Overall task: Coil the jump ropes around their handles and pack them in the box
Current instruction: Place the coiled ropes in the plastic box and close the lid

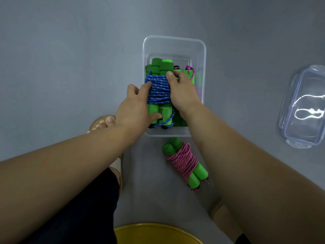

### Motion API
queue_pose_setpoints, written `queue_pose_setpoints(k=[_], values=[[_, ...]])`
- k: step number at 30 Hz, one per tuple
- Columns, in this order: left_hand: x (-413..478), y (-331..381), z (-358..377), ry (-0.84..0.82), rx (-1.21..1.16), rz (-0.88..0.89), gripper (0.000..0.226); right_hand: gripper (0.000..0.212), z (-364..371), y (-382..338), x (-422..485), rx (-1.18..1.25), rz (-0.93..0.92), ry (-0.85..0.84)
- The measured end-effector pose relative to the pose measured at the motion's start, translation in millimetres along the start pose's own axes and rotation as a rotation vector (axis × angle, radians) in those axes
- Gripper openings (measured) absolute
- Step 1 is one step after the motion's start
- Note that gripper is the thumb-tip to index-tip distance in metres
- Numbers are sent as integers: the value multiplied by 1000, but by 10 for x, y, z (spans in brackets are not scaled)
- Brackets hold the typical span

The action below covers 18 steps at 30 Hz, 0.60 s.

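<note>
Both hands clasp the blue-rope bundle point(159, 90): the left hand point(135, 108) curls round its lower left side, thumb on a green handle, and the right hand point(182, 92) grips its right edge. The bundle sits in the left half of the clear box point(175, 38) at frame centre, its long axis parallel to the box's long sides. Whether it rests on the bottom I cannot tell. A pink-rope bundle in the box point(190, 74) is mostly hidden by the right hand. Another pink-rope bundle on the floor point(184, 162) lies just below the box, nearer the right hand.
</note>
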<state>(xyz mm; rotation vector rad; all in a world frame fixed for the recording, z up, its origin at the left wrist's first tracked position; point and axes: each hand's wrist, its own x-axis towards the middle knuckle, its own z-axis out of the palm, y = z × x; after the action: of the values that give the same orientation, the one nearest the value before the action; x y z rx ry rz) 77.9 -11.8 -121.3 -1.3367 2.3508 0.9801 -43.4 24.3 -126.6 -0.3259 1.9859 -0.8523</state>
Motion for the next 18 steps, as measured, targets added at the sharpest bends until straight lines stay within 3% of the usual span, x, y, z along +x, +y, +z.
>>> queue_pose_setpoints(k=[7, 10, 12, 14, 18], values=[[24, 10, 35, -24, -40, -17, 88, 30, -4, -152, 110, -90, 160, -6], [9, 3, 14, 34, 40, 47, 95, 29, -30, -200, 81, -367, 62, 107], [23, -26, 21, 137, 173, 175, 100, 28, -24, -168, 56, -341, 13, 152], [50, -64, 58, 130, 313, 271, 100, 34, -5, -132, 30, -274, -24, 140], [77, -140, 112, 146, 237, 351, 101, 40, 40, -148, 108, -239, -66, 59]])
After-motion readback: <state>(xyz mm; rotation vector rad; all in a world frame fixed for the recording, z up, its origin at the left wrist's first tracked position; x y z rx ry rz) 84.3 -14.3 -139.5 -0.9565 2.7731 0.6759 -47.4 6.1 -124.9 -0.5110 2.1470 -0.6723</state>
